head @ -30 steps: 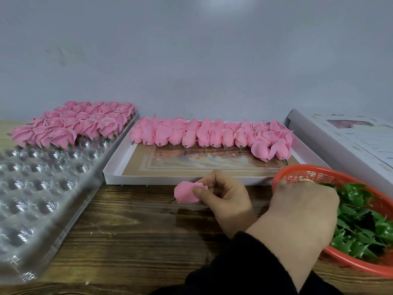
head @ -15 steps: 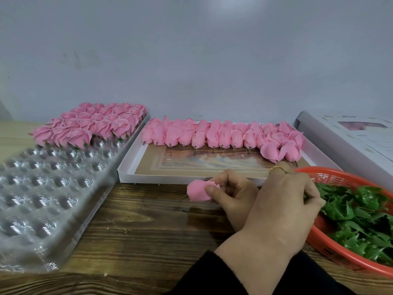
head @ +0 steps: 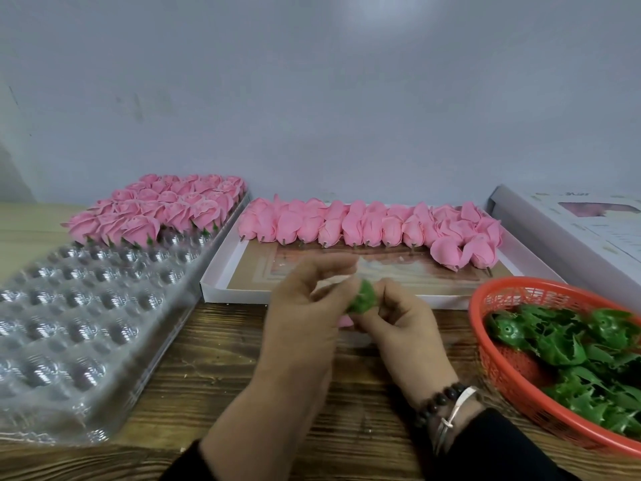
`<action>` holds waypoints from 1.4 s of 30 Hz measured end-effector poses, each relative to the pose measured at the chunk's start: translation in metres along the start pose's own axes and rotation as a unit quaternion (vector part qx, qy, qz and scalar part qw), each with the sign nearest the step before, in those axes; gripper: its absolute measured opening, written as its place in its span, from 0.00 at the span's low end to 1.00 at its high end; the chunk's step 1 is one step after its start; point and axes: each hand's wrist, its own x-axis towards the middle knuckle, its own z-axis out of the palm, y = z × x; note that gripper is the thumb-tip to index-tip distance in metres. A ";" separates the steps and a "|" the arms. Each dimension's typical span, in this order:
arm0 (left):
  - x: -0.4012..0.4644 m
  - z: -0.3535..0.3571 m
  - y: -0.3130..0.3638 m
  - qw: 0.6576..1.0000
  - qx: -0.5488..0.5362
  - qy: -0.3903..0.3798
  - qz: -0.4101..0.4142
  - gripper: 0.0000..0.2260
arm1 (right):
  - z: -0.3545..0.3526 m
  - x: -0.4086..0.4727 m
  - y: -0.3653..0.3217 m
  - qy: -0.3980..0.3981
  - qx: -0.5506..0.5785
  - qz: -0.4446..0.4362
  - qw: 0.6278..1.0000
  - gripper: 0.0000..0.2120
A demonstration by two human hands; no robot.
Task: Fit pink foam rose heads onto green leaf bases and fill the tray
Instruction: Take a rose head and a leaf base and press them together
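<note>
My two hands meet over the wooden table in front of the white box. My left hand [head: 305, 307] pinches a green leaf base [head: 362, 298] with its fingertips. My right hand [head: 402, 317], with bracelets at the wrist, holds the pink rose head [head: 344, 321]; only a sliver of pink shows below the leaf base. The clear plastic tray [head: 86, 324] lies at the left, with finished roses [head: 166, 210] filling its far rows and its near cups bare. The hands are blurred.
A shallow white box [head: 222, 286] behind my hands holds a row of loose pink rose heads [head: 364, 223]. A red mesh basket [head: 485, 300] of green leaf bases [head: 572, 345] sits at the right. A white windowed carton [head: 572, 230] lies behind it.
My left hand came back from the red basket with a green leaf base and joined my right hand, which kept the rose head. The camera has tilted and shifted.
</note>
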 end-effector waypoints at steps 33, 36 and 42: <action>0.019 -0.041 -0.023 0.943 -0.263 0.075 -0.190 0.13 | 0.005 -0.015 -0.032 0.109 0.095 -0.093 0.985 0.11; 0.017 -0.038 -0.027 0.943 -0.259 0.051 -0.200 0.15 | 0.007 -0.018 -0.032 0.091 0.062 -0.092 0.990 0.11; 0.005 -0.039 -0.029 0.967 -0.174 0.030 -0.182 0.14 | 0.005 -0.022 -0.028 0.089 -0.035 -0.102 0.990 0.13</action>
